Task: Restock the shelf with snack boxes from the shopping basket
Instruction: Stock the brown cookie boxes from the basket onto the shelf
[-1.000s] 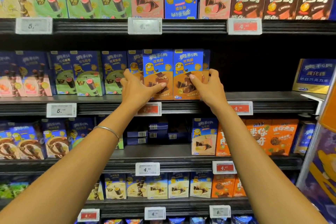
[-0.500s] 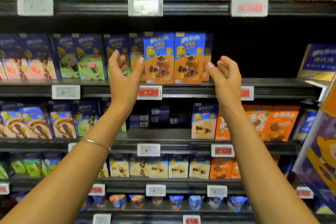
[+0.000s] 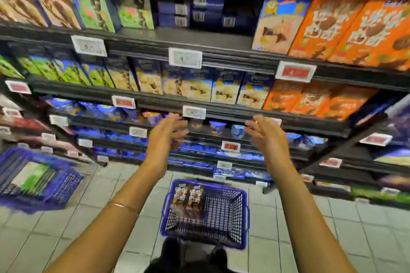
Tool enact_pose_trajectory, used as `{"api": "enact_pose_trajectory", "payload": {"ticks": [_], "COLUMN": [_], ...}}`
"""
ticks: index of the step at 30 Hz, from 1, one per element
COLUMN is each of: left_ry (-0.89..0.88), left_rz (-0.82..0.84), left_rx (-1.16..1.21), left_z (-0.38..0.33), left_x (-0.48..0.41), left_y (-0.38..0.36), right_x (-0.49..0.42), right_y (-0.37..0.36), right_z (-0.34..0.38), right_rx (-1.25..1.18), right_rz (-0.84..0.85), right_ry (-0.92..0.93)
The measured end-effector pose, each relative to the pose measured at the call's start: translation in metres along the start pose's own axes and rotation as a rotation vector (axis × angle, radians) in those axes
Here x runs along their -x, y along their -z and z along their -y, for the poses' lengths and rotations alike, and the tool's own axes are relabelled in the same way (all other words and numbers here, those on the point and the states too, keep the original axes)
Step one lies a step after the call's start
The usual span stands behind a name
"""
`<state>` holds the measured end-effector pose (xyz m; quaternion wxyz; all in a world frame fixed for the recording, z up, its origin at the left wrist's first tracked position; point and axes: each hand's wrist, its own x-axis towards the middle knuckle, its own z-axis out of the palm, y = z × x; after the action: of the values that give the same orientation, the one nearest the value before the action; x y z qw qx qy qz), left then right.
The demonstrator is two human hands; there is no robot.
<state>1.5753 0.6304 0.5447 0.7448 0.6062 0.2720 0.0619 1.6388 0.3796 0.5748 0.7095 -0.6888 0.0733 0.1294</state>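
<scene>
A blue shopping basket [image 3: 233,242] stands on the tiled floor below me, close to my feet. Two dark brown snack boxes [image 3: 188,200] stand upright in its left part. My left hand [image 3: 165,137] and my right hand [image 3: 265,135] hover in the air above the basket, in front of the lower shelves. Both are empty, fingers spread and relaxed, palms turned toward each other. The shelf [image 3: 199,39] above them carries blue and orange snack boxes, with a bare stretch in its middle.
A second blue basket [image 3: 37,180] with green packs sits on the floor at the left. Price tags [image 3: 185,57] line the shelf edges. Orange boxes [image 3: 355,24] fill the upper right. A display stand [image 3: 395,139] juts out on the right.
My view has swung down from the upper shelf to the floor and basket. Both hands left the blue boxes on the shelf and dropped lower, empty.
</scene>
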Motion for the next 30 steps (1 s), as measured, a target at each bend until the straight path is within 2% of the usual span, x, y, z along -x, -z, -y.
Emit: {"api": "enact_pose_trajectory", "payload": {"ticks": [5,9,12,14,17,20,24,27,30], "left_ry": [0.449,0.63,0.712,0.753,0.716,0.706,0.673,0.629,0.567], "left_rz": [-0.063,-0.061,-0.046,-0.034,-0.017,-0.043,-0.048,0.052,0.073], "left_rx": [-0.095,-0.121,-0.093,-0.08,-0.066,-0.039,0.022,0.169,0.111], "left_z": [0.12,0.2,0.266,0.31,0.378,0.451,0.532,0.571,0.598], "left_x": [0.02,0.018,-0.002,-0.017,-0.048,-0.091,-0.15,-0.189,-0.217], "left_y": [0.027,0.041,0.054,0.06,0.069,0.081,0.095,0.097,0.098], "right_x": [0.024,0.033,0.02,-0.001,-0.041,-0.089,-0.147,-0.182,-0.195], "right_y": [0.02,0.014,0.004,-0.004,-0.02,-0.034,-0.052,-0.066,-0.076], "right_z": [-0.137,-0.219,-0.289,-0.339,-0.421,-0.512,-0.612,-0.677,-0.725], "right_rx": [0.205,0.255,0.288,0.343,0.377,0.421,0.513,0.5,0.494], "right_rz": [-0.016,-0.016,0.023,0.063,0.13,0.111,0.089,0.059,0.058], "right_ry": [-0.47,-0.685,-0.767,-0.792,-0.822,-0.814,-0.709,-0.57,-0.478]}}
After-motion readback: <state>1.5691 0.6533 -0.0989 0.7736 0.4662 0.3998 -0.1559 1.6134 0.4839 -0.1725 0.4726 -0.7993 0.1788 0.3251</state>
